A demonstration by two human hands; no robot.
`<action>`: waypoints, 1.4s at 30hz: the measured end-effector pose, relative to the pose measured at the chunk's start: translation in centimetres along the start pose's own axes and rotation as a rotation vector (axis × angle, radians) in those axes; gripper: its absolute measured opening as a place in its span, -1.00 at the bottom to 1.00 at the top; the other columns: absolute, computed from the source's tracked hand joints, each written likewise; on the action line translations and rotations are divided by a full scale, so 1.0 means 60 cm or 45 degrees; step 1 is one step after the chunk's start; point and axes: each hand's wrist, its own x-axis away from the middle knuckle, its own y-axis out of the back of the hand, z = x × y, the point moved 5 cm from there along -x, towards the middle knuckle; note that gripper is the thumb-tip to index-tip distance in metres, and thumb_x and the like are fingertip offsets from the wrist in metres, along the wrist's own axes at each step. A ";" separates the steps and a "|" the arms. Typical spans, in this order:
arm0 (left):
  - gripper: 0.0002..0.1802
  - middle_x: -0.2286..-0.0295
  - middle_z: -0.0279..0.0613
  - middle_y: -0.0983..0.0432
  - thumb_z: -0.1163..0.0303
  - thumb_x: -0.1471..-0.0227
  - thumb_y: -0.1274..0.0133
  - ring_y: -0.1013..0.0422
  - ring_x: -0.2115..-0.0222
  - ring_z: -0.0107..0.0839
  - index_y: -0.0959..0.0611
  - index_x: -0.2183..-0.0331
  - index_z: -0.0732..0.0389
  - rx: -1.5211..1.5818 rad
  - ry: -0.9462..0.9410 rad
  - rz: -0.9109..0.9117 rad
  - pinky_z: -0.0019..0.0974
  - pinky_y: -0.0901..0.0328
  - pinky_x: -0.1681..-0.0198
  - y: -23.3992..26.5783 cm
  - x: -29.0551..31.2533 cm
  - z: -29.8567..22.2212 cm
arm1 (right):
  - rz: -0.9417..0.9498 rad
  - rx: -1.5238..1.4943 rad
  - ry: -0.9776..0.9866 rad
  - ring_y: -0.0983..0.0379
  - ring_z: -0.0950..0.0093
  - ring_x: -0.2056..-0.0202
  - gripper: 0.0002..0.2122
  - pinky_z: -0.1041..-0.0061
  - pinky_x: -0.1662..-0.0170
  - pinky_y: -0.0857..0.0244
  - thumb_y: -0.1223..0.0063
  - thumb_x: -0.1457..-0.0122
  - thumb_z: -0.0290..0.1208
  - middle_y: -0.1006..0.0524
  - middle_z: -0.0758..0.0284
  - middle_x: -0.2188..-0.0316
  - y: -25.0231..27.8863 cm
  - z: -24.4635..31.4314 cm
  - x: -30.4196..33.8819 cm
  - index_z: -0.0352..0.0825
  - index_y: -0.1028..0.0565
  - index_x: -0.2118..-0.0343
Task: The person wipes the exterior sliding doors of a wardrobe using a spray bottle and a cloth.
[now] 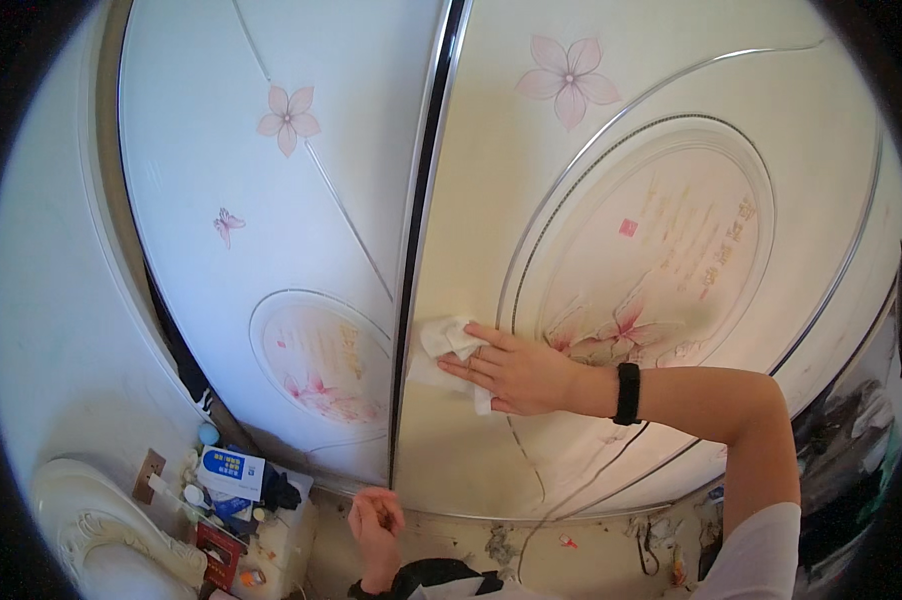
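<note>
My right hand (526,375), with a black band at its wrist, presses a crumpled white wipe (449,338) flat against the cream right-hand wardrobe door (471,230). The fingers lie over the wipe, close to the dark, metal-edged seam (426,200) between the two doors. Low in front of that seam, my left hand (376,518) is raised with its fingers curled in. A brownish patch shows within those fingers, and I cannot make out what it is.
The left wardrobe door (201,130) is pale with pink flowers. A cluttered bedside cabinet (293,530) stands at lower left, beside a carved cream headboard (91,520). A cable (596,475) hangs across the right door. Dark items (851,440) are heaped at far right.
</note>
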 end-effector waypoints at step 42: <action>-0.47 0.83 -0.38 -0.14 -0.03 -0.18 0.42 0.04 0.85 -0.63 -0.46 0.42 0.18 -0.216 0.010 0.332 -0.53 0.17 0.78 -0.063 -0.004 0.049 | -0.165 -1.079 -1.183 0.29 0.11 -0.24 -0.34 0.21 -0.23 0.30 0.03 -0.05 -0.28 0.13 -0.08 -0.19 -0.239 0.326 0.211 -0.63 0.00 -0.10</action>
